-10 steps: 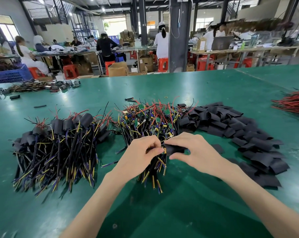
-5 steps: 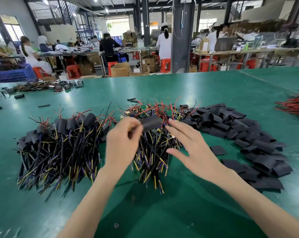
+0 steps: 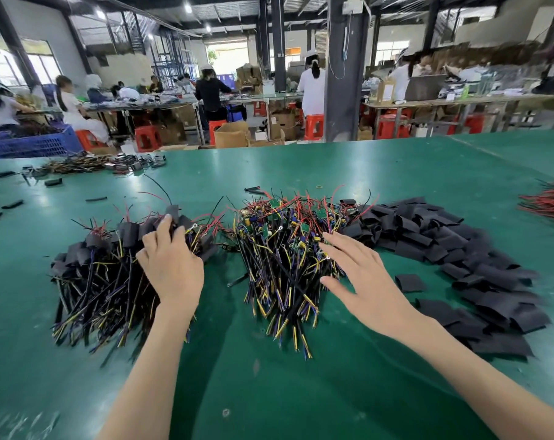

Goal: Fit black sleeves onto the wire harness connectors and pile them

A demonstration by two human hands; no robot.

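Sleeved harness (image 3: pixel 173 211): at the top right edge of the finished pile (image 3: pixel 104 268), black sleeve end up, one thin black lead rising from it. Your left hand (image 3: pixel 171 265) is over that edge of the pile, back of the hand to the camera, fingers curled forward around the sleeved end and holding it. The wire tails run back under your palm.

Finished pile: left of centre on the green table (image 3: pixel 301 392), sleeved ends at the far side, yellow, blue and black tails fanned towards you.

Bare harnesses (image 3: pixel 279 249): the middle heap, just right of the finished pile, small green boards and red leads at its far end. Your right hand (image 3: pixel 358 274) is above its right flank, fingers straight and spread, gripping nothing. Whether the fingertips touch the wires, cannot tell.

Loose sleeves (image 3: pixel 460 249): a long curved heap right of the bare harnesses, flat black pieces. One single sleeve (image 3: pixel 410 283) lies apart, just beside your right wrist.

Table edges: red wire bundle (image 3: pixel 552 201) far right.

Containers: blue crate (image 3: pixel 37 144) at the far left corner, dark tangled wire showing above its rim. An open cardboard box (image 3: pixel 231 136) on the floor beyond the table; contents hidden.
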